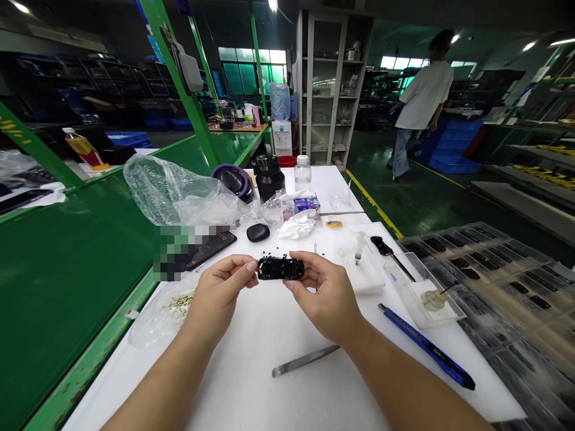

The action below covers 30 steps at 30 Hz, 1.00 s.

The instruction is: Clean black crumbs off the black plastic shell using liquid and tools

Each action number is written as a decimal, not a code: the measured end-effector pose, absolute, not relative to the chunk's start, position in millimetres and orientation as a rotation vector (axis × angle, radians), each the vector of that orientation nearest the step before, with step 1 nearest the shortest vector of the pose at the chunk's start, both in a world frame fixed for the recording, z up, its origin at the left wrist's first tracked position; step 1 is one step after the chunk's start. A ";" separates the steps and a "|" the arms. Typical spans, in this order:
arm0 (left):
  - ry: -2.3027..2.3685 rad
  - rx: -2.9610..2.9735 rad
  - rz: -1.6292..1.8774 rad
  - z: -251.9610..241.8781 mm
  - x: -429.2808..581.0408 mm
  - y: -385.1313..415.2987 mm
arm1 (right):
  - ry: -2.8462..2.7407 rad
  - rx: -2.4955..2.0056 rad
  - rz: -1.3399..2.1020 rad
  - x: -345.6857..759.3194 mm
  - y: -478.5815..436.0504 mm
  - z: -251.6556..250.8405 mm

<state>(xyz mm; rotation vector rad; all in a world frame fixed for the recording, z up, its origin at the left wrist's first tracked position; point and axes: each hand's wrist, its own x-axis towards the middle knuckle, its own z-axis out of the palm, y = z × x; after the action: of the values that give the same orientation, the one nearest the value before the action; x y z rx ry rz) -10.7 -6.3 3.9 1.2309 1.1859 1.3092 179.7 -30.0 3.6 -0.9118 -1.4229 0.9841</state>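
Both hands hold a small black plastic part (281, 268) up over the white counter (251, 383), one hand at each end. The left hand (220, 286) pinches the part's left end, its fingers (246, 266) closed narrowly on it; the right hand (324, 288) grips the right end, its fingers curled over the top edge. On the counter near the right forearm lie metal tweezers (304, 360), and further right a blue utility knife (426, 346) beside a clear tray (424, 290). Behind the hands sit a syringe (359, 248), crumpled white tissue (296, 227), a black earbud case (257, 232) and a clear plastic bag (173, 191). In the aisle beyond, another person (422, 102) in a white shirt is walking.
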 end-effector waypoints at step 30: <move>1.541 1.949 1.097 20.5 -35.7 2.1 | -1.608 -0.850 0.334 192.7 -57.0 46.1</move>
<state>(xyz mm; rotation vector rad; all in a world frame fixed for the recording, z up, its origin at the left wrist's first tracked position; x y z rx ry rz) -35.7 2.1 20.5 1.9489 1.5409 1.0968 192.7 -57.0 46.1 -0.8504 -1.6078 0.3336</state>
